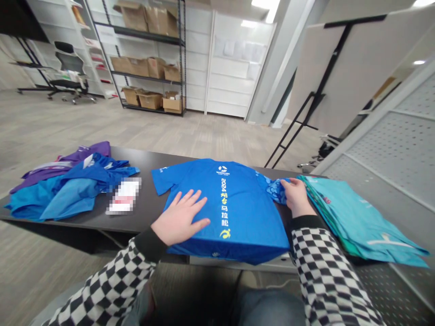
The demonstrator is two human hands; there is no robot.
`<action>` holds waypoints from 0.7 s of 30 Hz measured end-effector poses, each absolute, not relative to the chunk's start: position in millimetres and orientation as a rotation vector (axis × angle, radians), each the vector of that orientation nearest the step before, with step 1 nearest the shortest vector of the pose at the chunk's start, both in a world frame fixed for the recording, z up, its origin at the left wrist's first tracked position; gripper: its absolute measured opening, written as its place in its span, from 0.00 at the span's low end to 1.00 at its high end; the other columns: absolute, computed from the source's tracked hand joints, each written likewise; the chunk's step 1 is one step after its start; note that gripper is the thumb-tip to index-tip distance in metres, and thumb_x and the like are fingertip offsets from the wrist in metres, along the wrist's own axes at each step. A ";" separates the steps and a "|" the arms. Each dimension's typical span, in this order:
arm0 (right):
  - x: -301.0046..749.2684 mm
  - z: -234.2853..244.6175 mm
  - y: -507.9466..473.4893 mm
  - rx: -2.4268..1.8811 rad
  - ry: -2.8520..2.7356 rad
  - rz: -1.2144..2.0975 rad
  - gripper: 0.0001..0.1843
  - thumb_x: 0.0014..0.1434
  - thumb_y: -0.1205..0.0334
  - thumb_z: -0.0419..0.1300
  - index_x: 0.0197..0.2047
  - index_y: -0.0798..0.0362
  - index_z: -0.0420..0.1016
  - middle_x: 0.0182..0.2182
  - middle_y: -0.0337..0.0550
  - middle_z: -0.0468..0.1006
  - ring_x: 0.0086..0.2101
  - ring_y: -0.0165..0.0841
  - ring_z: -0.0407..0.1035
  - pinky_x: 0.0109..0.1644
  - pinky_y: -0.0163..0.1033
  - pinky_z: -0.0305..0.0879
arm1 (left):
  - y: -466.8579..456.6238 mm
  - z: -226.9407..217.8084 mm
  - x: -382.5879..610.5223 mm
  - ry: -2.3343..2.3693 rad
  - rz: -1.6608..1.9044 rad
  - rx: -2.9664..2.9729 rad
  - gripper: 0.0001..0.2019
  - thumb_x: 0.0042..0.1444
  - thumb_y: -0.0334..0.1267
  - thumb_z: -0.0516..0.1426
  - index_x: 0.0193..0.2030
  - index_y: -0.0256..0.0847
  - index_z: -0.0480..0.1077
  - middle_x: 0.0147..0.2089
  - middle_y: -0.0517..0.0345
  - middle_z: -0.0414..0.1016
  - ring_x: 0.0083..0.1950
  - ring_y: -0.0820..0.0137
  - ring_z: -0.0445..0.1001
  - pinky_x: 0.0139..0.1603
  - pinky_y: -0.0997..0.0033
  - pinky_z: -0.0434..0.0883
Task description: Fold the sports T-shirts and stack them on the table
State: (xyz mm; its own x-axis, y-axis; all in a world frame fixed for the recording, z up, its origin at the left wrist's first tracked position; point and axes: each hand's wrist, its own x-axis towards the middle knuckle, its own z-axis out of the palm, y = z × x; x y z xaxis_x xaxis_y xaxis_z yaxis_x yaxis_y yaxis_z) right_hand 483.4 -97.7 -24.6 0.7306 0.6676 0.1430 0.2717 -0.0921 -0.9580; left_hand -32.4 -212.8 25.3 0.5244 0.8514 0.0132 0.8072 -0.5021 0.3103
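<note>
A bright blue T-shirt (238, 203) with white and yellow print lies spread on the dark table (142, 213) in front of me. My left hand (181, 217) rests flat on its left side, fingers spread and open. Over at the shirt's right sleeve, my right hand (295, 195) has its fingers closed on the sleeve fabric. Both arms wear black-and-white checkered sleeves.
A stack of folded teal shirts (356, 217) lies right of the blue shirt. A heap of blue and purple shirts (68, 181) sits at the table's left end, with a white card (124, 195) beside it. Shelves with cardboard boxes (149, 68) and an office chair (68, 72) stand behind.
</note>
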 end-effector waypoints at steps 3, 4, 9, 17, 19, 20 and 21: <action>481.2 -21.2 -96.8 -1.742 -0.726 0.409 0.34 0.56 0.63 0.72 0.65 0.53 0.73 0.51 0.52 0.85 0.45 0.40 0.84 0.50 0.43 0.82 | -177.8 22.8 -60.2 1.517 0.250 2.448 0.41 0.72 0.70 0.48 0.85 0.55 0.60 0.88 0.58 0.50 0.89 0.51 0.44 0.88 0.39 0.43; 480.8 -19.8 -96.9 -1.791 -0.734 0.400 0.32 0.57 0.62 0.72 0.65 0.55 0.75 0.50 0.54 0.86 0.45 0.41 0.84 0.49 0.43 0.83 | -165.5 21.2 -66.6 1.535 0.251 2.443 0.41 0.73 0.69 0.47 0.85 0.53 0.61 0.88 0.55 0.51 0.89 0.50 0.45 0.88 0.39 0.43; 476.9 -11.0 -96.6 -1.954 -0.781 0.375 0.23 0.60 0.60 0.73 0.56 0.61 0.82 0.38 0.56 0.87 0.37 0.46 0.84 0.39 0.45 0.83 | -98.4 17.8 -65.8 1.479 0.198 2.494 0.39 0.76 0.64 0.44 0.86 0.47 0.58 0.88 0.49 0.51 0.89 0.52 0.47 0.87 0.39 0.44; 479.7 8.8 -84.6 -2.125 -1.055 0.175 0.13 0.65 0.65 0.65 0.50 0.61 0.85 0.47 0.67 0.87 0.57 0.55 0.80 0.67 0.54 0.72 | -32.9 3.4 -57.6 1.608 0.050 2.499 0.43 0.74 0.67 0.44 0.88 0.49 0.52 0.90 0.48 0.43 0.89 0.46 0.44 0.86 0.38 0.44; 477.8 10.0 -79.9 -2.214 -1.162 0.110 0.16 0.69 0.63 0.62 0.55 0.60 0.85 0.52 0.71 0.85 0.60 0.58 0.79 0.69 0.58 0.69 | -25.8 -1.0 -59.5 1.614 0.066 2.505 0.43 0.74 0.68 0.44 0.88 0.49 0.52 0.90 0.49 0.43 0.89 0.46 0.43 0.86 0.38 0.43; 476.4 9.8 -77.2 -2.282 -1.208 0.069 0.18 0.71 0.62 0.60 0.57 0.60 0.84 0.53 0.73 0.85 0.60 0.59 0.79 0.67 0.60 0.70 | -22.2 -2.2 -59.9 1.615 0.067 2.507 0.43 0.74 0.68 0.44 0.88 0.49 0.52 0.90 0.49 0.43 0.89 0.45 0.43 0.86 0.37 0.44; 475.0 9.3 -74.4 -2.358 -1.245 0.028 0.20 0.73 0.60 0.57 0.59 0.60 0.83 0.53 0.74 0.85 0.58 0.60 0.80 0.65 0.61 0.72 | -18.5 -2.8 -60.0 1.614 0.064 2.509 0.43 0.74 0.68 0.43 0.88 0.48 0.52 0.90 0.48 0.43 0.89 0.45 0.43 0.86 0.37 0.44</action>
